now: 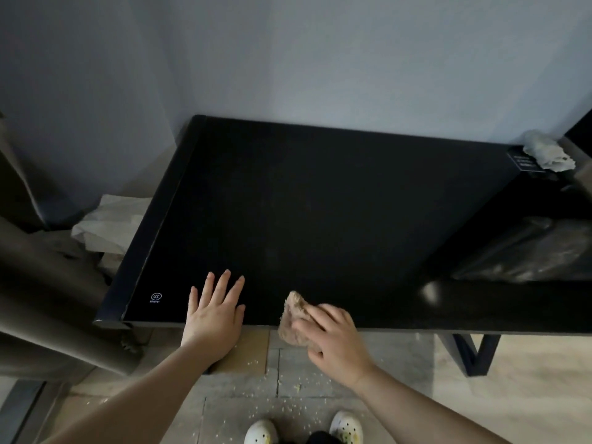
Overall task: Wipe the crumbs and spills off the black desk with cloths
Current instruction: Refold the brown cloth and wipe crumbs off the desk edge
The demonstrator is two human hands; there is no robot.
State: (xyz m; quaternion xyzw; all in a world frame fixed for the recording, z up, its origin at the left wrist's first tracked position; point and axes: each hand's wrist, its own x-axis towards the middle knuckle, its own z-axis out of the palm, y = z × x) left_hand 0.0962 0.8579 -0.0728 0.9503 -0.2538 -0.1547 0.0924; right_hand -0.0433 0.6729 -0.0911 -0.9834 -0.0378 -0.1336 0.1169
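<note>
One black desk (320,203) fills the middle, against a pale wall (320,59); left hand (215,312) lies flat on its near edge, fingers straight and spread, holding nothing; right hand (333,341) just beside it grips a brown cloth (293,318). Cloth bunched under and left of the bent fingers, overhanging the near edge; second pale cloth (547,152) at the far right corner, well apart; crumbs (288,408) scattered on the floor (400,395) below.

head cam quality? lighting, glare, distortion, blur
Head view: dim, bluish light, so the black desk reads nearly featureless; one soft glare spot near its front right; wide-angle lens bows the desk edges; right hand and tan cloth slightly blurred, left hand sharper.
</note>
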